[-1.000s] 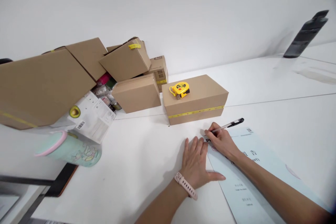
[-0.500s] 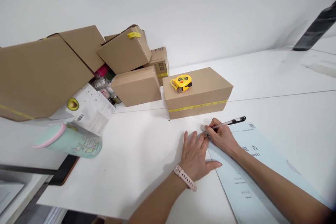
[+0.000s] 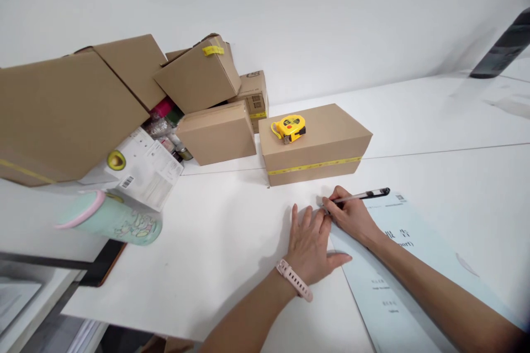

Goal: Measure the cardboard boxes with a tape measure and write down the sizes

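Observation:
My right hand (image 3: 349,214) grips a pen (image 3: 364,195) with a clear barrel and black end. Its tip points down at the upper left corner of a light blue printed report (image 3: 401,265), where my fingers hide it. Spread flat, my left hand (image 3: 310,242) presses on the white table and on the report's left edge, its index fingertip close to the pen. A pink band circles my left wrist. Beyond my hands, a taped cardboard box (image 3: 314,146) carries a yellow tape measure (image 3: 292,128).
Several cardboard boxes (image 3: 199,74) are stacked at the back left. Near them stand a white printed package (image 3: 144,168) and a mint green tumbler (image 3: 120,218) with a pink rim. A dark bottle (image 3: 503,47) is at the far right. The table's (image 3: 165,292) front edge runs lower left.
The view has shifted slightly, so everything sits a little differently in the picture. The pen leans at nearly the same angle, and both hands keep their places on the report.

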A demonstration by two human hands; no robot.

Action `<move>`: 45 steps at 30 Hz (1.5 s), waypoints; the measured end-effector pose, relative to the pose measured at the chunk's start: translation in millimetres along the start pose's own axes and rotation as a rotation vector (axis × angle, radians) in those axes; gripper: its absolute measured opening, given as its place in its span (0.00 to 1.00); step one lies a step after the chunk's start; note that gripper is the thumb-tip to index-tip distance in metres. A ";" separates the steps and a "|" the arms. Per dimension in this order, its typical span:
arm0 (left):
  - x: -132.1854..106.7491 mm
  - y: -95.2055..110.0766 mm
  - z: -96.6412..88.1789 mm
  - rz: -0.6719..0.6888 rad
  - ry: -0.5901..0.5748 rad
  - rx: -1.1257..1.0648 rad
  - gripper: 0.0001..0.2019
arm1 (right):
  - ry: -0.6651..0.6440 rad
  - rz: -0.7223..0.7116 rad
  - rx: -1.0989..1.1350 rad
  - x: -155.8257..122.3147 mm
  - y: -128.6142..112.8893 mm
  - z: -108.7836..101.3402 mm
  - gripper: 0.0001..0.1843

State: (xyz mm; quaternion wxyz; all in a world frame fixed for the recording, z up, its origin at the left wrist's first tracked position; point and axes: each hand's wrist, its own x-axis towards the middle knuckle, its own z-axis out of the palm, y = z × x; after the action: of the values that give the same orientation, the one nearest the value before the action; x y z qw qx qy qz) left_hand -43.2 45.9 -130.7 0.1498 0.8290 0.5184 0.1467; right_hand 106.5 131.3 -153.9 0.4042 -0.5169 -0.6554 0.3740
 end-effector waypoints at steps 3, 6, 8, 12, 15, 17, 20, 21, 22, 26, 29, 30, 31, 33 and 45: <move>0.0 0.0 0.3 0.001 0.004 0.010 0.41 | -0.005 -0.002 0.002 0.1 0.2 0.4 0.17; 0.2 -0.1 0.4 -0.004 -0.002 0.012 0.41 | -0.006 0.012 0.018 -0.1 0.0 0.7 0.17; 0.5 -0.2 0.4 -0.006 -0.005 0.004 0.41 | -0.011 0.012 0.025 -0.3 -0.1 0.7 0.17; 0.8 -0.3 0.1 -0.010 -0.012 -0.010 0.41 | -0.013 -0.001 0.022 -0.4 -1.8 0.3 0.17; 0.5 -0.9 0.1 -0.011 -0.018 -0.013 0.41 | 0.004 0.029 0.038 -0.5 -4.4 -0.4 0.17; 0.2 -1.2 0.2 -0.010 -0.018 -0.012 0.41 | 0.014 0.043 0.047 -0.5 -5.7 -0.6 0.17; -0.1 -1.4 -0.1 -0.010 -0.015 -0.010 0.40 | 0.028 0.029 0.035 -0.2 -5.6 -0.4 0.16; -0.2 -1.4 -0.3 -0.009 -0.014 -0.009 0.40 | 0.030 0.022 0.030 0.0 -5.2 -0.1 0.16; -0.2 -1.3 -0.5 -0.009 -0.012 -0.009 0.40 | 0.030 0.019 0.029 0.2 -4.6 0.1 0.16; 0.0 -1.2 -1.0 -0.007 -0.004 -0.002 0.41 | 0.028 0.009 0.024 0.9 -2.9 0.4 0.16; 0.1 -1.3 -0.8 -0.006 -0.005 0.000 0.40 | 0.024 0.013 0.009 0.7 -3.4 -0.2 0.15; 0.1 -1.4 -0.6 -0.007 -0.006 0.000 0.40 | 0.023 0.017 0.006 0.6 -3.8 -0.5 0.15; 0.1 -1.4 -0.5 -0.007 -0.008 -0.001 0.40 | 0.023 0.021 0.004 0.4 -4.3 -0.7 0.15; 0.0 -1.4 -0.2 -0.010 -0.012 -0.002 0.40 | 0.022 0.027 0.009 0.1 -5.3 -1.1 0.14; -0.2 -1.0 -0.8 -0.021 -0.033 -0.025 0.41 | 0.041 0.017 0.024 -0.2 -8.3 -1.0 0.15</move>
State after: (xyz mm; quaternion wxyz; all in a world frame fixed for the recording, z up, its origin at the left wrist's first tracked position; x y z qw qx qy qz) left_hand -44.4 46.2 -130.4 0.1704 0.8238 0.5228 0.1380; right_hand 104.4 129.7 -146.0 0.4205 -0.5253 -0.6380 0.3746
